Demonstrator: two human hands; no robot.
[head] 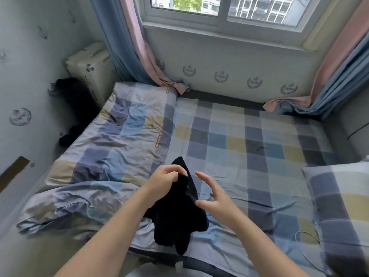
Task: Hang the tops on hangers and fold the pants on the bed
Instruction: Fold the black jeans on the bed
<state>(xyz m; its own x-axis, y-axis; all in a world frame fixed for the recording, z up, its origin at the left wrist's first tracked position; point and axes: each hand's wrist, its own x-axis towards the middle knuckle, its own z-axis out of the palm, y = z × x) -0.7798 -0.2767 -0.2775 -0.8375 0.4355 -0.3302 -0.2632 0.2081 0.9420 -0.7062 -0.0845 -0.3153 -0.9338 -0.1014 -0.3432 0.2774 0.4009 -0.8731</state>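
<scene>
A black garment [177, 214] hangs bunched above the near edge of the bed [239, 140]; I cannot tell whether it is a top or pants. My left hand [165, 178] grips its upper part, fingers curled into the cloth. My right hand [213, 198] hovers just to the right of the garment, fingers spread and relaxed, thumb close to the fabric, holding nothing. More dark clothing [73, 100] hangs or lies piled at the wall to the left of the bed. No hangers are in view.
A checked quilt [111, 146] lies rumpled over the bed's left half. A matching pillow [343, 206] sits at the right edge. A cardboard box [89, 66] stands in the far left corner. Curtains [135, 52] frame the window behind the bed.
</scene>
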